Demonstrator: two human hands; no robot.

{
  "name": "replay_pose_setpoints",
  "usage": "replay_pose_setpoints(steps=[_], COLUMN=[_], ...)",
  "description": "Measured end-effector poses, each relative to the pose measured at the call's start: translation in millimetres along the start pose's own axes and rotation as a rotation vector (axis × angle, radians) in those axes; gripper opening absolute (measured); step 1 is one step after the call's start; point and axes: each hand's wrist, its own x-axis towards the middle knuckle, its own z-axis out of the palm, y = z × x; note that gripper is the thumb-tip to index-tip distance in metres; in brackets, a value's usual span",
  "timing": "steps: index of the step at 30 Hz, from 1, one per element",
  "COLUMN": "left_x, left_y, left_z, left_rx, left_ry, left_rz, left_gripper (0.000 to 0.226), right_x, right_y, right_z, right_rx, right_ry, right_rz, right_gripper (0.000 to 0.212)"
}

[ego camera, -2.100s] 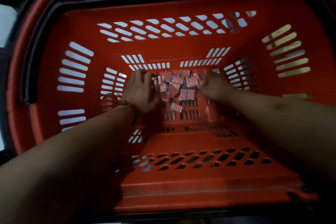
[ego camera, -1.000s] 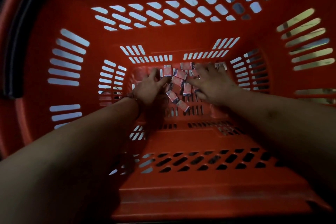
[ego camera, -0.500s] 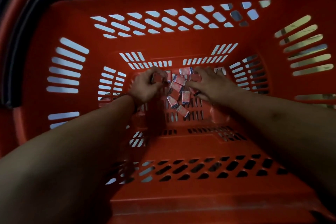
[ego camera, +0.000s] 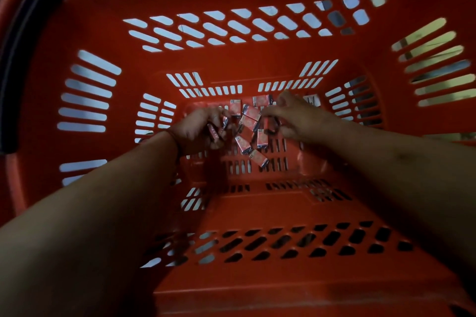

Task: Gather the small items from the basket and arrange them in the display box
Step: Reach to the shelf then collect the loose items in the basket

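Nearest is the slotted front wall of the red basket (ego camera: 257,291). Its rim runs off the bottom edge of the view. Two bare forearms (ego camera: 103,213) come in over that wall from the lower left and lower right and slope down to the floor of the basket. The four walls close in steeply round the floor, so the hands work in a narrow well with little room to either side. The open floor strip in front of them is bare slotted plastic.

The left hand (ego camera: 198,128) rests low on the floor. Its fingers (ego camera: 216,113) are curled round a few small pink packets, whose ends stick out by the thumb.

Just to its right lie the loose packets (ego camera: 251,121), heaped and overlapping at mixed angles in the middle of the floor.

The right hand (ego camera: 296,118) touches the far right edge of the heap. Its fingers (ego camera: 273,110) and thumb are bent in a pinch on a dark packet.

Beyond are the back wall's pale slots, and a black handle (ego camera: 10,90) lies along the left rim.
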Motion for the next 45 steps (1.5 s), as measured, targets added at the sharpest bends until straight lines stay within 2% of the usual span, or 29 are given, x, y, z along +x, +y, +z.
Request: replay_pose_setpoints(steps=[3, 5, 10, 14, 15, 18, 25, 28, 31, 33, 35, 37, 41, 42, 45], left_x=[-1, -1, 1, 3, 3, 6, 7, 6, 5, 3, 1, -2, -3, -2, 2], left_y=[0, 1, 0, -1, -2, -3, -3, -3, -1, 0, 2, 3, 5, 4, 2], left_z=[1, 3, 5, 3, 2, 2, 5, 5, 7, 10, 13, 16, 15, 15, 10], left_rx=[0.006, 0.007, 0.012, 0.022, 0.042, 0.085, 0.131, 0.133, 0.121, 0.099, 0.084, 0.079, 0.072, 0.076, 0.132], left_ry=[0.006, 0.009, 0.016, 0.015, 0.018, 0.028, 0.05, 0.077, 0.061, 0.037, 0.014, 0.003, 0.001, 0.011, 0.086], left_rz=[0.009, 0.018, 0.031, 0.033, 0.036, 0.015, 0.006, 0.014, 0.014, -0.001, -0.02, -0.027, -0.033, -0.031, 0.004], left_gripper=[0.028, 0.027, 0.027, 0.025, 0.022, 0.012, 0.022, 0.02, 0.019, 0.018, 0.017, 0.015, 0.023, 0.026, 0.033], right_x=[0, 2, -2, -3, -3, 0, 2, 0, -2, -1, 0, 0, -2, -2, 3], right_y=[1, 2, 6, 2, 0, -3, -5, -1, -4, -4, -2, 0, -2, -3, -2], right_z=[-10, -17, -10, 6, 9, 15, 7, -4, -20, -29, -31, -29, -27, -26, -22], right_rx=[0.283, 0.293, 0.119, -0.064, -0.102, -0.075, 0.166, 0.371, 0.911, 1.356, 1.628, 1.705, 1.685, 1.662, 1.599], right_ry=[0.11, 0.129, 0.036, -0.048, -0.041, 0.018, 0.076, 0.077, 0.03, -0.174, -0.362, -0.437, -0.503, -0.503, -0.477], right_rz=[0.054, 0.078, 0.102, 0.099, 0.091, 0.071, 0.082, 0.13, 0.294, 0.358, 0.364, 0.369, 0.34, 0.349, 0.412], right_gripper=[0.041, 0.032, 0.041, 0.076, 0.079, 0.07, 0.047, 0.042, 0.04, 0.032, 0.032, 0.03, 0.016, 0.019, 0.048])
